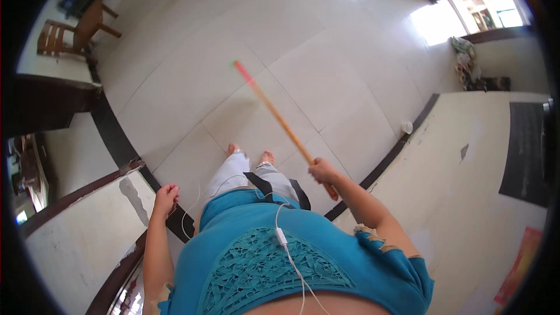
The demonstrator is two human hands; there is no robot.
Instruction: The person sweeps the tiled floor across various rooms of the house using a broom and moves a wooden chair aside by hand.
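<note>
One wooden stick (280,121) is in your right hand (322,171), with the fingers wrapped fully round it close to its near end, so a short piece of the butt pokes out behind your fist. It slants forward and leftward from you over the pale tiled floor (326,41), its pink and green tip (242,71) well ahead of your feet (233,148). That tip is blurred, and you cannot tell for sure whether it touches the tiles or hangs above them. Your left hand (167,196) is out at your other side, its fingers folded into a loose curl; nothing shows in it, though the palm is hidden. Judging by the pose, the step in hand is holding the stick out in front by its near end. Any move from here calls for that same closed hold and a steady wrist, since so long a free end should exaggerate every small turn, and for care over the white cable (282,237) that hangs down your front and loops near your left hand. As for containers, a small whitish cup (407,127) sits on the floor beside the black strip (383,177) at the foot of the right wall (420,163), well apart from the stick; what it holds, if anything, is too small to tell. Farther off by the window (500,4) lies a bundle (464,58), perhaps bagged, its contents unclear.
</note>
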